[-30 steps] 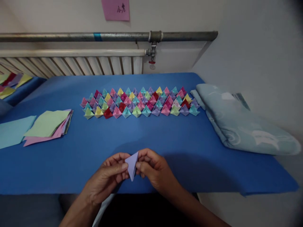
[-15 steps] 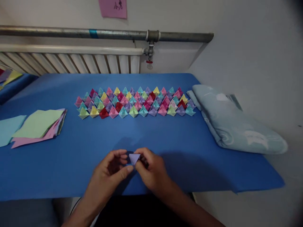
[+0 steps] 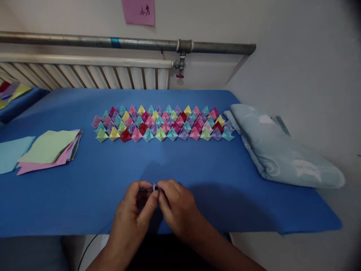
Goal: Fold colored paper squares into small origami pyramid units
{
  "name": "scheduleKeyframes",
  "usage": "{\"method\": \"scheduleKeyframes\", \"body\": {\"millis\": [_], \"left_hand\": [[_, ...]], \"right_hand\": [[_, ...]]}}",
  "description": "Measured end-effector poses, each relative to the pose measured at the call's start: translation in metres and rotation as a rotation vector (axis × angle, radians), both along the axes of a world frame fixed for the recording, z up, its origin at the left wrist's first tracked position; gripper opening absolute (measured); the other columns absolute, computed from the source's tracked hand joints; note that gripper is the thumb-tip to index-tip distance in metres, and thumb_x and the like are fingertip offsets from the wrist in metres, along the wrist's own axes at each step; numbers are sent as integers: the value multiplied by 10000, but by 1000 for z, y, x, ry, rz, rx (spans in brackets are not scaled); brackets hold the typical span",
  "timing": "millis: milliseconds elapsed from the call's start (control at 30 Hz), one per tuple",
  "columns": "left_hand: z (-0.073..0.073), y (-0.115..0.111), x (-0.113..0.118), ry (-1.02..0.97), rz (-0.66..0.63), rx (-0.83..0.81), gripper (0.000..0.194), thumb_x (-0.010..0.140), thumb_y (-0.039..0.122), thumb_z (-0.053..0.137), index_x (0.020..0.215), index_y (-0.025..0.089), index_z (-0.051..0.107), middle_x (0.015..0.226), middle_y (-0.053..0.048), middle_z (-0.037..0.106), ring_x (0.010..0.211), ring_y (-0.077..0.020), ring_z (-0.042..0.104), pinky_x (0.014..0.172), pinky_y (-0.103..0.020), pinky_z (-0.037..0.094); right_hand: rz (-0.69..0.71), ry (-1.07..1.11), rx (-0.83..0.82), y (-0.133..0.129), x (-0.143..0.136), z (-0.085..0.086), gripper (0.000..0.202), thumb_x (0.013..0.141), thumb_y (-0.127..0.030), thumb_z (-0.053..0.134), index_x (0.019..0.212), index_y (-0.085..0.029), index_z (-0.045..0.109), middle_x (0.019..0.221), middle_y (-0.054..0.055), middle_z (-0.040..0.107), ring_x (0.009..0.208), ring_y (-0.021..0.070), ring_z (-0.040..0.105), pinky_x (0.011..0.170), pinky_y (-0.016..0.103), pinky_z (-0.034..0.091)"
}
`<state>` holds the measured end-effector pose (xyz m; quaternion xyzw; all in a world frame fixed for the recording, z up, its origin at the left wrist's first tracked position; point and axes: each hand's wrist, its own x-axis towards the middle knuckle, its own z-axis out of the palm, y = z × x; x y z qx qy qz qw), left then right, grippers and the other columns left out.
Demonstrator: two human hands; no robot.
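Observation:
A small purple folded paper [image 3: 154, 186] is held between my two hands near the front edge of the blue table. My left hand [image 3: 135, 207] pinches its left side with thumb and fingertips. From the right, my right hand [image 3: 177, 205] grips it too, and the fingers hide most of the paper. Beyond my hands, several rows of small folded paper boats [image 3: 160, 134] in many colours stand close together on the blue table [image 3: 118, 162].
Loose paper sheets [image 3: 49, 147], green on top, lie at the left beside a light blue sheet [image 3: 15, 152]. A folded pale blue cloth [image 3: 284, 150] rests at the right. Behind the table are a radiator [image 3: 107, 75] and a metal pipe [image 3: 146, 44].
My left fingers have closed onto the purple paper, which now shows as a narrow edge rather than a flat triangle. The whole view has shifted slightly.

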<state>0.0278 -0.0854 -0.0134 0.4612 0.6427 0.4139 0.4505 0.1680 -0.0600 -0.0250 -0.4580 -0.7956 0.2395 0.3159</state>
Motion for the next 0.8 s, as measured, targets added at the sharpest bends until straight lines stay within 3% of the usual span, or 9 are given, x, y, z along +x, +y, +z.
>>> {"method": "scheduleKeyframes", "body": {"millis": [367, 467, 667, 800], "left_hand": [[0, 1, 6, 253, 43, 57, 220, 740, 247, 683, 941, 262, 595, 878, -8, 718, 791, -213, 683, 685, -286, 475], [-1, 0, 5, 213, 40, 63, 199, 746, 237, 678, 928, 264, 600, 874, 1, 720, 797, -203, 687, 680, -268, 473], [3, -1, 0, -31, 8, 62, 138, 761, 246, 675, 894, 244, 637, 809, 8, 704, 726, -166, 652, 707, -249, 481], [6, 0, -7, -152, 28, -48, 150, 752, 293, 681, 885, 228, 660, 766, 11, 696, 719, -155, 641, 697, -236, 484]], "right_hand": [[5, 95, 2, 3, -3, -3, 245, 898, -120, 385, 1005, -195, 593, 845, 56, 664, 751, 163, 617, 685, 273, 469], [-34, 271, -73, 2, -4, -6, 211, 904, -139, 412, 987, -221, 587, 848, 26, 673, 746, 139, 623, 692, 258, 474], [-31, 645, -361, 3, -6, -7, 178, 847, -151, 455, 863, -242, 607, 627, -46, 602, 587, 109, 591, 590, 235, 477], [-19, 669, -375, 2, -3, -7, 192, 840, -152, 469, 872, -250, 631, 657, -33, 613, 595, 114, 597, 582, 245, 487]]}}
